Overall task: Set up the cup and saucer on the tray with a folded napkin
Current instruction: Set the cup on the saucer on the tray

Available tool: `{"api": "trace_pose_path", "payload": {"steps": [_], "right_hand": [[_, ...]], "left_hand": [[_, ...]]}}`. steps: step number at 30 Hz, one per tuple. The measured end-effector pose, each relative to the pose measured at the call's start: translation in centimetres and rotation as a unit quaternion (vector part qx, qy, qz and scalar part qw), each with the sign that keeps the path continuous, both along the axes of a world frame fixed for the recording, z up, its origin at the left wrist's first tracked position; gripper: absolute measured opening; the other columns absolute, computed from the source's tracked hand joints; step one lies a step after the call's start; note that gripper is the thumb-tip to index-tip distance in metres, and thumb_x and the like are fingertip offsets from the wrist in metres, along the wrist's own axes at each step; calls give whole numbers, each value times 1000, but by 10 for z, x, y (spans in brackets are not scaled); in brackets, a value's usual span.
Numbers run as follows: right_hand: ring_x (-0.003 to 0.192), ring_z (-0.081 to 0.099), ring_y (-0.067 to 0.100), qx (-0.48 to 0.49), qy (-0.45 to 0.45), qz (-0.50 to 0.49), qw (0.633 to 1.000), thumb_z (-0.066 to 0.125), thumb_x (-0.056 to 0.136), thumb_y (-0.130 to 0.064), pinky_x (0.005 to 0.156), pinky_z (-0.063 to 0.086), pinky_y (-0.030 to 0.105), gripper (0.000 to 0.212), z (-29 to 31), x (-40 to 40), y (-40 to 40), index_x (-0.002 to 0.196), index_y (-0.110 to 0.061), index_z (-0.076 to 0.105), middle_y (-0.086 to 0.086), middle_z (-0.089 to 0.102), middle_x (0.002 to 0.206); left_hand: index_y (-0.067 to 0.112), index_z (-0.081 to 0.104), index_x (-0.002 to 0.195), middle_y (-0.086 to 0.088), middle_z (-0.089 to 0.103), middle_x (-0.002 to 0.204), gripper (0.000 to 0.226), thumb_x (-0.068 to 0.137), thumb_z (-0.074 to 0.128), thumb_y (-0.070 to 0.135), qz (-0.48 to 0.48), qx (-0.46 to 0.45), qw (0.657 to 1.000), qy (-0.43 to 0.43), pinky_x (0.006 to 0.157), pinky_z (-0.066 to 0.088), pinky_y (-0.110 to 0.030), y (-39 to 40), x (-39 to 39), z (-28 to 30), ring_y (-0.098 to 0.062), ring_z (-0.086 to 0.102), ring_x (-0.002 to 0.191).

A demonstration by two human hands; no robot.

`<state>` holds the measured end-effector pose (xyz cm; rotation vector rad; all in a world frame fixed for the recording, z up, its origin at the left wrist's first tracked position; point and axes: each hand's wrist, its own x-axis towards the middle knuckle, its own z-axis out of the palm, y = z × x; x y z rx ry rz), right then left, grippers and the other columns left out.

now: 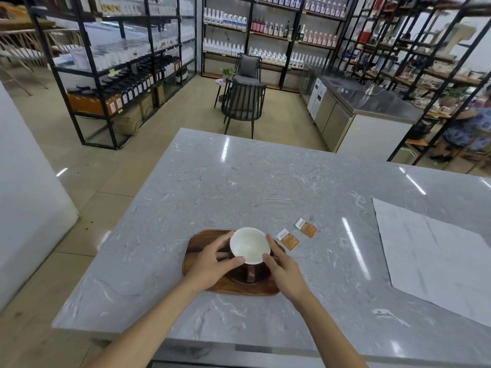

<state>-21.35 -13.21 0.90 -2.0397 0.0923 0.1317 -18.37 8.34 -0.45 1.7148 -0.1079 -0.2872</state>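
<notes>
Both the left hand [212, 264] and right hand [285, 272] clasp the cup [249, 248] over the wooden tray [196, 244] on a grey marble desk [239, 181]; stocked shelves [119, 57] line the far room.

Two small orange packets [287, 239] [306, 227] lie side by side on the grey stone worktop [239, 181]. Black shelves [119, 62] full of bottles and jars line the room, and two dark chairs [245, 102] stand on the floor behind

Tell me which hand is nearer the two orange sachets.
Right. The right hand grips the cup on its side facing the orange sachets; the left hand holds the cup's far side.
</notes>
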Motion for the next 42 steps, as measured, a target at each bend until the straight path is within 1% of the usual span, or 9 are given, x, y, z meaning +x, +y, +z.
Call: {"api": "trace_pose_path", "payload": {"steps": [4,9,17,20,22,26,30,34,42], "right_hand": [[139,44,15,-1,-10,-18,1000,49,105,-35,115,38,31,53,-2,-3,4,156,-32,33,-2,42,157],[144,39,16,2,-14,-33,999,49,105,-36,118,35,33,53,-5,-4,6,156,-33,33,-4,41,158],[125,42,2,7,-6,-43,999,46,105,-39,99,35,17,53,-11,-4,9,156,-38,30,-17,45,144],[105,54,-21,8,-3,-37,999,49,104,-40,80,42,1,53,-11,-3,5,155,-39,33,-31,51,128],[97,49,-35,12,-3,-33,999,50,103,-43,73,43,-3,54,-10,-3,2,155,-39,34,-25,51,131],[118,59,-6,12,-25,-14,1000,53,102,-45,94,51,16,50,-4,-10,-7,150,-45,39,-18,53,145],[111,60,-13,-41,-81,3,996,55,102,-29,93,52,15,44,11,-24,-34,134,-57,46,-41,59,126],[116,59,-2,-94,-121,-12,988,53,103,-31,96,57,35,41,26,-37,-77,143,-32,49,-20,57,139],[125,55,9,-185,-227,-45,955,54,101,-40,97,51,30,30,44,-101,-171,131,-37,57,-17,61,133]], "left_hand": [[37,46,147,15,59,141,77,80,83,26,-8,-8,1000,4,87,54,-13,0,-1,1,-8,65,117],[41,45,148,16,57,142,78,80,82,32,-18,-3,1000,4,82,53,-8,3,1,1,-8,64,119],[44,44,147,14,58,141,78,80,83,33,-26,-2,1000,9,81,53,-7,2,4,-3,-7,63,119],[41,45,148,13,59,140,78,80,83,30,-25,-2,1000,8,80,52,-6,2,5,-5,-3,63,116],[38,43,149,11,59,142,80,81,83,29,-24,0,1000,9,84,52,-10,2,6,-4,-4,64,116],[38,41,150,14,56,143,76,84,79,36,4,22,1000,4,91,47,-15,4,4,5,-2,64,116],[40,45,147,13,57,143,62,89,67,47,21,142,986,-82,104,51,-34,0,-4,15,-8,58,125],[36,51,143,12,58,140,51,93,61,41,28,306,913,-267,108,45,-36,-23,-17,29,-11,46,127],[29,55,141,12,58,138,50,91,58,35,-30,325,866,-380,107,42,-30,-138,-81,52,-13,45,131]]}}
